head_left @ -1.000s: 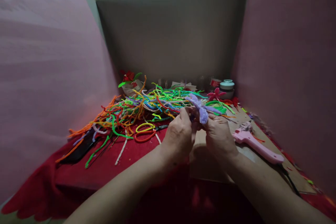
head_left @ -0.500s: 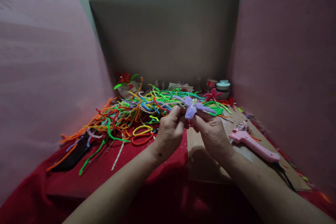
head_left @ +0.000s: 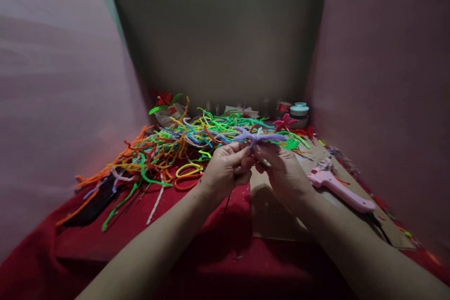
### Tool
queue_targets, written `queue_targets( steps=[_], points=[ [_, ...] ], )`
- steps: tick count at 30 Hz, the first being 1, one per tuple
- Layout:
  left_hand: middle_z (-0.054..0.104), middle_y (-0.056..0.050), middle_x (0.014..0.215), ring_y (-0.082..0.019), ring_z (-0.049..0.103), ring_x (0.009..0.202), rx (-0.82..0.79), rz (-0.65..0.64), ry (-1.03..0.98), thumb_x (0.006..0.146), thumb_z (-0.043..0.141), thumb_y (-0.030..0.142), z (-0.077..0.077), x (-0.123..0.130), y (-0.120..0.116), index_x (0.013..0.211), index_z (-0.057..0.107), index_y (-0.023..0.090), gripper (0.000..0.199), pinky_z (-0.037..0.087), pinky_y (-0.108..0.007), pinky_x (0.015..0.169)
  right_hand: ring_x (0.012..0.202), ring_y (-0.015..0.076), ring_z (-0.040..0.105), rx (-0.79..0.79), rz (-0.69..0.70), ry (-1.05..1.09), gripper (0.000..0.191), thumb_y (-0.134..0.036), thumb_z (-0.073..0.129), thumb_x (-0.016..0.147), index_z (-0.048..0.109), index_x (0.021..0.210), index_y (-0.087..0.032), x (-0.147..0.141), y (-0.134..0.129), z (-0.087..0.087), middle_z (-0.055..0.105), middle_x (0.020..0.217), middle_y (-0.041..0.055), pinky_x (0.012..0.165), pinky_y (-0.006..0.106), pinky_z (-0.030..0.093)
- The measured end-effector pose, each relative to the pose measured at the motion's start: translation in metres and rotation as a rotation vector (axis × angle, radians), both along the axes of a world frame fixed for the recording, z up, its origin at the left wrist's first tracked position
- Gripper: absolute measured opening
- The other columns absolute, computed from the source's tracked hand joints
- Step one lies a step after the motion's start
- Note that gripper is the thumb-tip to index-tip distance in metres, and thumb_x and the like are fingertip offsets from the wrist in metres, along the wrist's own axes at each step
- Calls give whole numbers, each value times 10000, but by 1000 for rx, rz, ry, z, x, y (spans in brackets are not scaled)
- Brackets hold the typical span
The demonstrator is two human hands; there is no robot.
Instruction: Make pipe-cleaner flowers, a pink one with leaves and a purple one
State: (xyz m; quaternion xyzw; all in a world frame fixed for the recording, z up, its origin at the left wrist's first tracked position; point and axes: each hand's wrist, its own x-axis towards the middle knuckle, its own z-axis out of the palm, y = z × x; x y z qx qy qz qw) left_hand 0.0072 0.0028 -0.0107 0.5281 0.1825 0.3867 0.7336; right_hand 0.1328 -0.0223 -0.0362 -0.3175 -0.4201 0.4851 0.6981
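Note:
A fuzzy purple flower point(head_left: 258, 137) with a pale yellow centre is held up in front of me, its petals spread sideways. My left hand point(head_left: 228, 166) pinches under the flower from the left, fingers curled together. From the right, my right hand point(head_left: 281, 168) grips the flower's base with thumb and fingers. The fingertips of both hands meet just below the petals. A thin dark stem shows below my left hand.
A tangled pile of coloured pipe cleaners point(head_left: 168, 143) covers the back left. Yellow and red scissor handles point(head_left: 188, 177) lie before it. A pink glue gun point(head_left: 342, 191) rests on a board point(head_left: 270, 215) at right. Behind are a pink flower point(head_left: 284, 123) and a light-blue-lidded container point(head_left: 299, 109).
The purple flower has tilted, so its petals now appear more edge-on. My left hand has turned, with more of its curled fingers showing. The view has shifted slightly.

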Motion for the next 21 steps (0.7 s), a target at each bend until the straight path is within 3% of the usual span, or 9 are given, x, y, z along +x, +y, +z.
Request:
queue_targets(
  steps=[4, 7, 11, 16, 18, 21],
  points=[
    [271, 116, 466, -13, 90, 366, -45, -97, -25, 788, 649, 291, -5, -5, 7, 773, 525, 156, 183, 194, -117, 293, 614, 91, 474, -140, 154, 121, 194, -295, 784, 609, 716, 768, -206, 3, 2, 0, 637, 766, -16, 484, 214, 305],
    [330, 102, 447, -15, 169, 325, 13, -90, 62, 763, 667, 322, -7, -8, 12, 712, 521, 158, 226, 220, -130, 283, 638, 106, 520, -196, 183, 187, 224, -286, 808, 564, 720, 755, -209, 3, 3, -1, 656, 762, -15, 515, 224, 348],
    [552, 20, 552, -56, 396, 365, 270, 121, 249, 787, 615, 395, -9, -6, 11, 677, 531, 156, 277, 331, -179, 343, 590, 102, 520, -201, 112, 242, 196, -272, 809, 554, 709, 714, -216, 0, 4, -2, 654, 694, -25, 540, 242, 354],
    [510, 47, 551, -68, 440, 489, 711, 577, 455, 773, 612, 232, -21, 1, 3, 688, 577, 170, 111, 365, -185, 497, 646, 114, 530, -220, 21, 231, 197, -275, 806, 544, 710, 710, -230, -4, 0, -1, 673, 765, -22, 533, 231, 331],
    [502, 51, 547, -70, 440, 500, 709, 593, 448, 800, 569, 211, -23, 3, 1, 675, 570, 175, 130, 364, -188, 515, 617, 111, 506, -184, 24, 166, 172, -288, 788, 574, 715, 720, -233, -5, 0, -1, 666, 739, -23, 525, 238, 322],
    [488, 59, 541, -67, 421, 486, 584, 533, 359, 814, 551, 217, -20, 5, -1, 676, 561, 174, 145, 352, -186, 493, 589, 107, 473, -92, 26, 72, 145, -296, 754, 637, 725, 767, -238, -3, 1, -3, 651, 704, -26, 537, 251, 328]
  ],
)
